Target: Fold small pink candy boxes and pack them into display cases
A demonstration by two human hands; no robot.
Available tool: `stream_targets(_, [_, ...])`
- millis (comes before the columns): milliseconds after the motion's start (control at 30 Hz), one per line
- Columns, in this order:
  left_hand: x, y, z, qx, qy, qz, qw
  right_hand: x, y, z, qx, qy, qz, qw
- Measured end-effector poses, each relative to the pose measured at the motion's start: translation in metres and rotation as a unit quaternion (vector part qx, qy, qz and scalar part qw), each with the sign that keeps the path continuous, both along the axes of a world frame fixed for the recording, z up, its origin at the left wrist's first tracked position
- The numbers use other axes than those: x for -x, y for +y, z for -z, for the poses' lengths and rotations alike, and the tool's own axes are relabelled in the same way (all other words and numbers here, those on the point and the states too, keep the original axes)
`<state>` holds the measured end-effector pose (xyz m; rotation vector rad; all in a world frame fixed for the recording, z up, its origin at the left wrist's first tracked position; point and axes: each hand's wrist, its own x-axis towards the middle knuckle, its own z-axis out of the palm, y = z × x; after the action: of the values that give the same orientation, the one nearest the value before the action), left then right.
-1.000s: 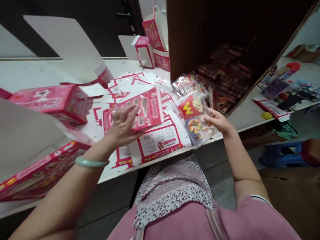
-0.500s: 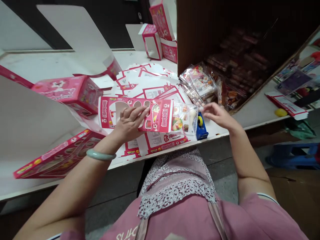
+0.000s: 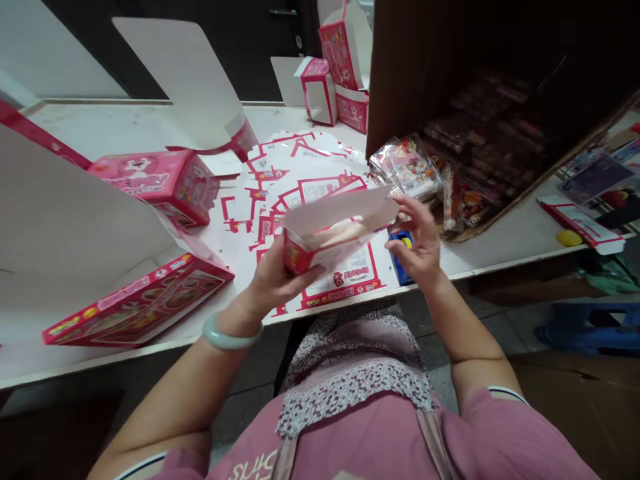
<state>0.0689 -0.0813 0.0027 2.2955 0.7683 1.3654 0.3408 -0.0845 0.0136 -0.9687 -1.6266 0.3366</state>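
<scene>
Held pink carton (image 3: 327, 253) in left hand (image 3: 274, 275), gripped round its left end, thumb and fingers on the printed walls. Had right hand (image 3: 421, 245) at the other end, thumb and fingers parted, not clenched, near the corner of white flap (image 3: 343, 208) (probably brushing it, too blurred to confirm).

Ran long axis roughly left to right, tilted, right end farther from the body. Pointed open side up towards the camera, flap raised along the far edge. Saw something pale inside. Positioned above printed sheets (image 3: 353, 275), near the front edge of white table (image 3: 480, 257).

Found pink lettering on the sheets and on pink box (image 3: 155, 177) at left, too small to read. Made out no brand on the carton. Noted pale letters on pink shirt (image 3: 253, 467), upside down and partly cut off.

Spotted blue tape dispenser (image 3: 403, 272) beside right hand, bagged packets (image 3: 411, 163) behind, at the mouth of cardboard box (image 3: 400, 80).
</scene>
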Motion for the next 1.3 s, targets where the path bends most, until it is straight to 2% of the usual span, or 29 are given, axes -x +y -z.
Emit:
stream_targets(100, [-0.008, -0.003, 0.025, 0.030, -0.108, 0.024, 0.993, 0.005, -0.006, 0.006, -0.037, -0.061, -0.035, 0.997])
stream_targets(200, [-0.011, 0.002, 0.053, 0.032, -0.101, -0.009, 0.994, 0.009, -0.007, 0.016, 0.005, -0.088, -0.052, 0.995])
stream_targets(267, [-0.009, 0.004, 0.059, -0.008, -0.089, -0.038, 0.995, 0.009, -0.006, 0.017, 0.035, -0.085, -0.072, 0.993])
stream_targets(367, [-0.011, 0.001, 0.043, -0.054, -0.124, -0.076, 0.988, 0.009, -0.004, 0.011, 0.076, -0.023, -0.095, 0.992])
stream_targets(467, [-0.017, -0.005, 0.020, 0.015, -0.193, -0.078, 0.978, 0.011, -0.002, 0.004, 0.112, 0.064, -0.111, 0.985])
stream_targets(533, [-0.019, -0.008, 0.011, 0.049, -0.193, -0.033, 0.979, 0.011, -0.004, 0.000, 0.099, 0.064, -0.133, 0.984])
stream_targets(600, [-0.016, -0.012, 0.008, 0.037, -0.159, 0.012, 0.987, 0.011, -0.009, -0.004, 0.061, 0.016, -0.149, 0.987])
stream_targets(667, [-0.014, -0.016, 0.007, 0.005, -0.122, 0.026, 0.992, 0.011, -0.014, -0.008, 0.024, -0.043, -0.142, 0.989])
stream_targets(767, [-0.016, -0.018, 0.003, -0.015, -0.107, -0.016, 0.994, 0.016, -0.017, -0.014, -0.003, -0.078, -0.103, 0.992])
stream_targets(867, [-0.019, -0.016, -0.003, -0.008, -0.136, -0.054, 0.989, 0.022, -0.017, -0.021, 0.005, -0.080, -0.093, 0.992])
stream_targets(967, [-0.012, -0.014, -0.007, -0.012, -0.125, -0.014, 0.992, 0.022, -0.019, -0.024, -0.003, -0.097, -0.103, 0.990])
stream_targets(1133, [0.012, -0.012, -0.007, -0.040, -0.045, 0.092, 0.994, 0.016, -0.025, -0.009, -0.030, -0.147, -0.137, 0.979])
stream_targets(1300, [0.017, -0.005, -0.010, -0.008, 0.005, 0.089, 0.996, 0.028, -0.021, 0.003, -0.037, -0.156, -0.106, 0.981])
